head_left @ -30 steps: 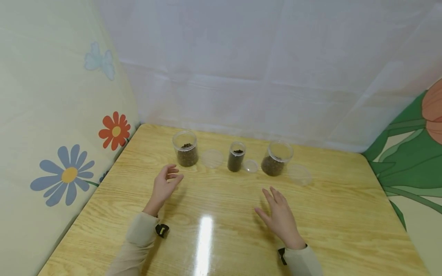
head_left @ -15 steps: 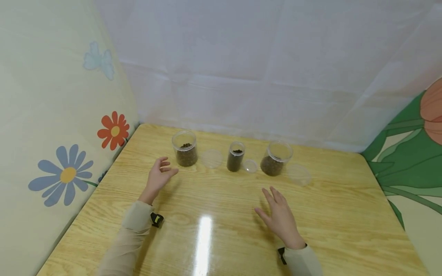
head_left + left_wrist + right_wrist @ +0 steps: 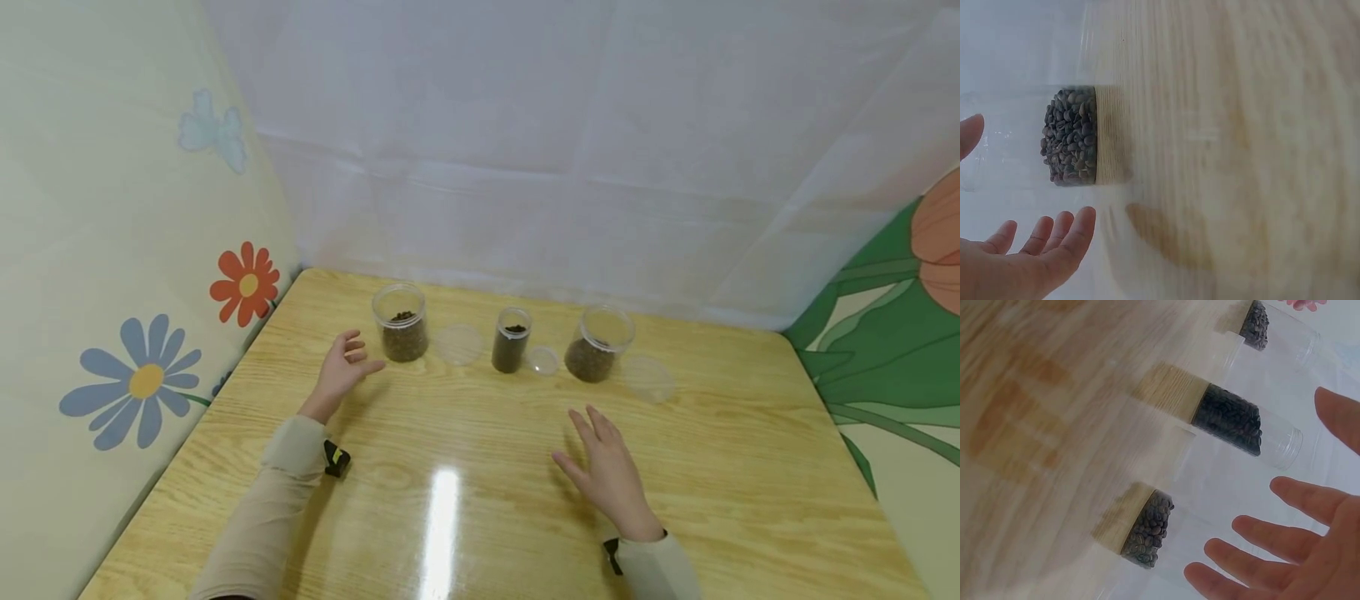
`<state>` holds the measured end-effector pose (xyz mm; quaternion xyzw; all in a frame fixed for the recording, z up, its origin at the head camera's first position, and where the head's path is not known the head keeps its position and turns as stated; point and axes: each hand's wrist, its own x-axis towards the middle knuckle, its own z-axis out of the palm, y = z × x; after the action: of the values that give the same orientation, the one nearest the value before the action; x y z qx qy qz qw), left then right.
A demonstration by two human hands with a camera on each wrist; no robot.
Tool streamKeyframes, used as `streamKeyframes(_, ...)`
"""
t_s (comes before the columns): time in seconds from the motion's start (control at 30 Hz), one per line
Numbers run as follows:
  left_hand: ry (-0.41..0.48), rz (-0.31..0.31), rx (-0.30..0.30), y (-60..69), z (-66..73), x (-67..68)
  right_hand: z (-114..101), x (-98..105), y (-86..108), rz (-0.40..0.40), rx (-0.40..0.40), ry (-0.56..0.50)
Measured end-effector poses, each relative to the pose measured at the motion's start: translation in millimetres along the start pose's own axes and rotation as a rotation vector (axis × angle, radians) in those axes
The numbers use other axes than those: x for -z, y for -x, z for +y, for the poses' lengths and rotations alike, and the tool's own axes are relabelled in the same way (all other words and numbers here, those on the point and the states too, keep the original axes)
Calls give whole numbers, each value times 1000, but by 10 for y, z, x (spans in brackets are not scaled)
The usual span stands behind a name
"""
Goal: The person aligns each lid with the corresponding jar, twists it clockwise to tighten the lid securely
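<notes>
Three clear jars stand upright and uncovered in a row at the back of the table: a wide left jar (image 3: pixel 405 340), a narrow middle jar (image 3: pixel 510 352) and a wide right jar (image 3: pixel 592 360). Each is partly filled with dark coffee beans (image 3: pixel 1149 532). My left hand (image 3: pixel 340 372) hovers just left of and in front of the left jar, fingers loosely bent, thumb apart, holding nothing. In the left wrist view, the jar lies between thumb and fingers without visible contact. In front of the right jar, my right hand (image 3: pixel 606 477) hovers with spread fingers and nothing in it.
Flat clear lids lie on the wooden table (image 3: pixel 480 517): a left lid (image 3: pixel 459 345), a small middle lid (image 3: pixel 543 361) and a right lid (image 3: pixel 649 379), each right of a jar. A white cloth (image 3: pixel 480 167) hangs behind; a flower-printed sheet (image 3: pixel 135 250) borders the left side.
My left hand has moved left and slightly farther forward, up to the left side of the left jar. The right hand, jars and lids have stayed in place.
</notes>
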<state>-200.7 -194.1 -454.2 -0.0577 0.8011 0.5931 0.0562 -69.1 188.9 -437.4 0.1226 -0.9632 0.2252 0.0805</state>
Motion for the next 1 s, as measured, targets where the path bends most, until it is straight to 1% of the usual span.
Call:
streamKeyframes(0.13, -13, -25, -7, -66, -16, -2, 3, -9, 20, -11, -8, 4)
streamKeyframes(0.33, -7, -40, -12, -184, -29, -10, 11, -34, 27, 3, 17, 12)
streamKeyframes(0.47, 15, -53, -23, -254, -37, 14, 9, -31, 28, -1, 11, 11)
streamKeyframes(0.7, 15, -92, -31, -347, -50, 52, 19, -42, 22, -16, -2, 10)
streamKeyframes(0.87, -8, -108, -34, -383, -36, 44, 22, -46, 15, -22, -3, 11)
streamKeyframes(0.9, -8, -114, -30, -361, 11, 40, 22, -45, 13, -22, 0, 13)
streamKeyframes(1.0, -6, -127, -31, -380, 43, 25, 24, -46, 7, -23, 5, 16)
